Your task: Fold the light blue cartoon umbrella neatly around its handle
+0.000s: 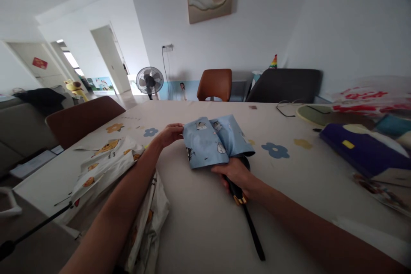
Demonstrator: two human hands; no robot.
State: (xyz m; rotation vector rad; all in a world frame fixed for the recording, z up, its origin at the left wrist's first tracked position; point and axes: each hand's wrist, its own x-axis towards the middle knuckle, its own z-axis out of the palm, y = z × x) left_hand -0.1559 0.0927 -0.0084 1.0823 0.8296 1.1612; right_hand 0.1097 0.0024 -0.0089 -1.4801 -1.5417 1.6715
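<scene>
Umbrella (pixel 208 141) – blue, with cartoon prints, folded – lies at the centre of the frame on the table (pixel 199 227). The left hand (pixel 168 134) pinches the cloth's upper left edge, fingers closed on it. The right hand (pixel 236 175), just below the cloth, is wrapped around the black handle (pixel 240 198) – its strap (pixel 253 233) trails toward the bottom of the frame. A white umbrella (pixel 102 167) lies at lower left, under the left forearm.

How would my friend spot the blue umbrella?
Find the big pale table with flower prints. Near its middle, the left hand and right hand hold a folded umbrella with a black strap. Its cloth is light blue with little cartoon pictures, unlike the white cloth with orange prints on the left.
</scene>
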